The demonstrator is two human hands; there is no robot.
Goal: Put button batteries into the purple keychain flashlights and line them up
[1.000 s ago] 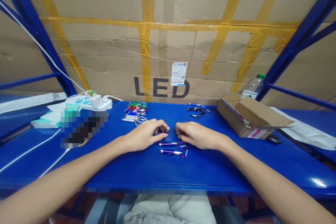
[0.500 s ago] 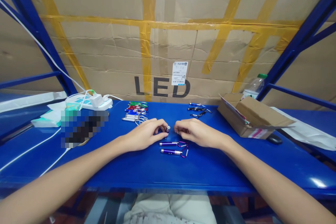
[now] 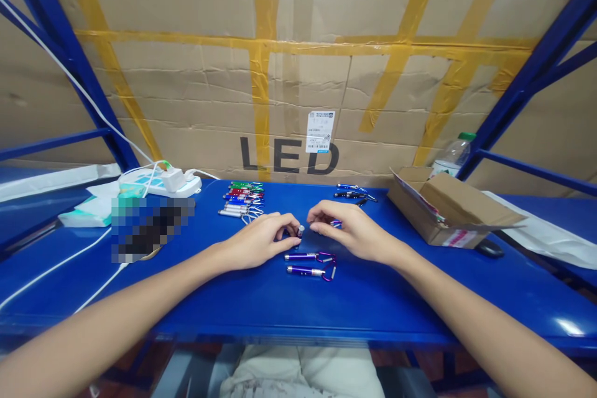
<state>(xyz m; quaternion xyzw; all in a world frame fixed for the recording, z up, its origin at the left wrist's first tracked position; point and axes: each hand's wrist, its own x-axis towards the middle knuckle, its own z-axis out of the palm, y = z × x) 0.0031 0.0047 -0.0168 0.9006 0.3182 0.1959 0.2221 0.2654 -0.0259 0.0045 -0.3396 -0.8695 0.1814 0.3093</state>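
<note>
Head view: 2 purple penlights with carabiner clips lie on the blue tabletop, just nearer the person than the fingertips. The left hand pinches a small silver-tipped cylinder, roughly upright, between thumb and fingers. The right hand, near it, is curled; a purple piece shows beneath the palm, and whether it is gripped cannot be told. At left, white cables cross the surface beside a pixelated dark object. Beyond the left hand lies a row of green, red, blue and silver penlights; beyond the right, a blue and black group. An open carton obstructs the right side, with a green-capped bottle behind. A power strip occupies the far left. Edges: the front edge runs before the person's lap, with working room between it and the purple pair. The far side meets a taped cardboard wall marked LED; blue posts bound both sides.
</note>
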